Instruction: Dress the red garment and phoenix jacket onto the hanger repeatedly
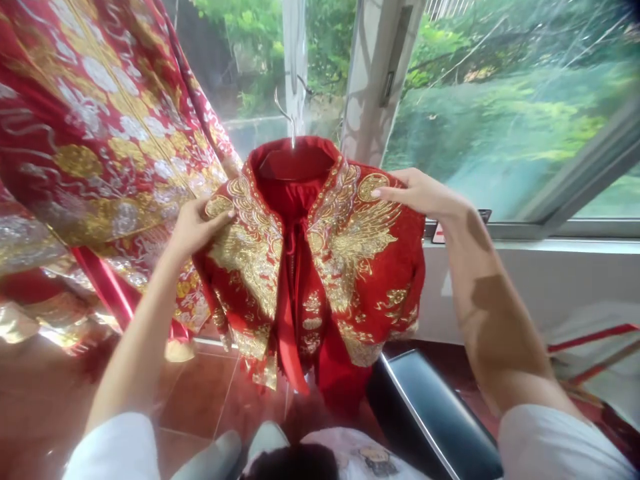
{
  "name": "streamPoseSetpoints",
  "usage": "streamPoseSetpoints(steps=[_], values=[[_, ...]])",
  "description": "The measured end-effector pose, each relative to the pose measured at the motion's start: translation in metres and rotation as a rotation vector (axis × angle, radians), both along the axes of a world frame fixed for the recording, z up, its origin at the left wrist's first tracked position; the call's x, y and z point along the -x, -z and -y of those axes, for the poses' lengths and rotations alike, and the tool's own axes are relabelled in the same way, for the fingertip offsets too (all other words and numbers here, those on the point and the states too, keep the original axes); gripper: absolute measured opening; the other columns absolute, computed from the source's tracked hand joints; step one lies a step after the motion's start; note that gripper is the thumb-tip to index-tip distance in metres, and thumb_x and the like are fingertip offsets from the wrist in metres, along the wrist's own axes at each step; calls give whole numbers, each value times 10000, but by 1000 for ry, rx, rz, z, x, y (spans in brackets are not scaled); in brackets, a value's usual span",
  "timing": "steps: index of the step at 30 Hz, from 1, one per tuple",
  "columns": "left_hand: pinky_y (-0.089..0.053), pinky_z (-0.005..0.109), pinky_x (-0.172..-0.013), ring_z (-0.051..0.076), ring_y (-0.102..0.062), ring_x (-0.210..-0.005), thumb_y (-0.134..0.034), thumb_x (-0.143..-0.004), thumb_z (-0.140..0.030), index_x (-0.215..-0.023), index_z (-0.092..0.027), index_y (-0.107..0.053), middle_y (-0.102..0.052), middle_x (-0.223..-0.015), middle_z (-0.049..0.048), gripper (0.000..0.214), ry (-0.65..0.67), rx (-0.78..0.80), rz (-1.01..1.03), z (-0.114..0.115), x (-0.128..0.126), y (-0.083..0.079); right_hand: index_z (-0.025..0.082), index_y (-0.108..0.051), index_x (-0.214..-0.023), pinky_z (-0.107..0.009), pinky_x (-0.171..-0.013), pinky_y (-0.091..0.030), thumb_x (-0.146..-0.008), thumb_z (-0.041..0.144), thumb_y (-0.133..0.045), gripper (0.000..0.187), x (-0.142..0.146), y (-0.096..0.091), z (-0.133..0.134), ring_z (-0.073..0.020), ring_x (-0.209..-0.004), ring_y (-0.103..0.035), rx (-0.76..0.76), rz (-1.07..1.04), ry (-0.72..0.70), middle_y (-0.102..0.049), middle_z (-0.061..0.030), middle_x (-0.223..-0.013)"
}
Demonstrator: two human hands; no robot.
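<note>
In front of me hangs a red jacket [390, 267] with gold and silver embroidery, its front parted over a red inner layer and a dangling red ribbon [290, 343]. A metal hanger hook [286, 110] rises from its collar. My left hand [199, 223] grips one shoulder, thumb on the front and fingers behind. On the other shoulder, my right hand [413, 190] has its thumb over the embroidered cloth, with the remaining fingers at the back. What lies behind the shoulders is hidden.
Large red embroidered garments [110, 127] hang close on the left. Behind the jacket are a window frame [375, 80] and a sill with a small card-like item [439, 232]. A black box-shaped object [435, 407] stands low at right on the tiled floor [195, 393].
</note>
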State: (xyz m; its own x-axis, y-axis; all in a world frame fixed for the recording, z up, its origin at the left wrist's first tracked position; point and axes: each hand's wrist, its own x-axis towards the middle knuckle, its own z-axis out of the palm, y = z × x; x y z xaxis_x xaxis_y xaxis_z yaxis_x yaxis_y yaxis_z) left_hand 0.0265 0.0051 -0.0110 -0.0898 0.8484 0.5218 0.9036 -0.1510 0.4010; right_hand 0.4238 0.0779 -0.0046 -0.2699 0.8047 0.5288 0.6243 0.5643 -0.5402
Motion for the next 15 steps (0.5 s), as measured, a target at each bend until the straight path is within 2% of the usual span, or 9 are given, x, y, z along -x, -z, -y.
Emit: streamPoseSetpoints(steps=[2,4,6,8,10,12,14,15], values=[[-442,448,-927,336,-578,-1050,-567,-748,-606,-1105,-179,-614,-651,-1009,115,559,-199,-192,9,2,-22,15,142,-690,-904,-362,-759,-489,-800,509,-640,385,13,14,11,-207,-779,-604,-110,36,187,-644,-51,-781],[-353,512,-1038,381,-495,-1203,-572,-767,-590,-1241,-167,-540,-598,-1191,165,636,-333,-325,-1,1,-45,26,141,-653,-1080,-450,-863,-459,-850,503,-580,435,33,24,21,-279,-951,-594,-263,53,410,-652,-118,-952],[-248,531,-1125,374,-389,-1329,-540,-802,-586,-1374,-177,-421,-497,-1367,179,713,-371,-405,-22,2,-64,36,140,-556,-1261,-534,-946,-404,-895,483,-507,504,55,35,32,-341,-1131,-528,-396,35,582,-597,-179,-1157],[-163,532,-1176,343,-266,-1425,-509,-820,-607,-1463,-203,-292,-373,-1493,163,790,-372,-438,-45,8,-77,56,148,-416,-1399,-587,-1006,-348,-924,463,-436,571,76,54,48,-369,-1282,-420,-467,10,654,-484,-208,-1338],[-112,556,-1192,332,-124,-1480,-521,-788,-658,-1499,-214,-212,-256,-1558,160,894,-364,-414,-50,19,-89,92,149,-298,-1464,-624,-1045,-300,-918,480,-421,651,98,87,69,-384,-1382,-298,-497,-19,681,-358,-230,-1451],[-110,618,-1175,385,-86,-1476,-579,-695,-722,-1469,-186,-288,-258,-1531,212,985,-315,-302,-41,32,-98,142,127,-249,-1470,-670,-1045,-268,-863,542,-489,774,118,132,91,-426,-1414,-220,-469,-2,669,-284,-277,-1480],[-147,647,-1152,419,-167,-1447,-606,-725,-637,-1385,-155,-398,-322,-1459,272,843,-281,-169,20,42,-102,195,140,-285,-1442,-721,-1009,-266,-811,553,-553,801,131,179,105,-472,-1393,-239,-359,46,638,-315,-306,-1446],[-184,646,-1138,419,-210,-1432,-591,-770,-547,-1353,-143,-419,-344,-1427,290,730,-289,-144,69,46,-100,218,148,-294,-1434,-715,-1004,-287,-821,505,-552,754,133,201,108,-462,-1384,-273,-292,38,639,-331,-302,-1437]])
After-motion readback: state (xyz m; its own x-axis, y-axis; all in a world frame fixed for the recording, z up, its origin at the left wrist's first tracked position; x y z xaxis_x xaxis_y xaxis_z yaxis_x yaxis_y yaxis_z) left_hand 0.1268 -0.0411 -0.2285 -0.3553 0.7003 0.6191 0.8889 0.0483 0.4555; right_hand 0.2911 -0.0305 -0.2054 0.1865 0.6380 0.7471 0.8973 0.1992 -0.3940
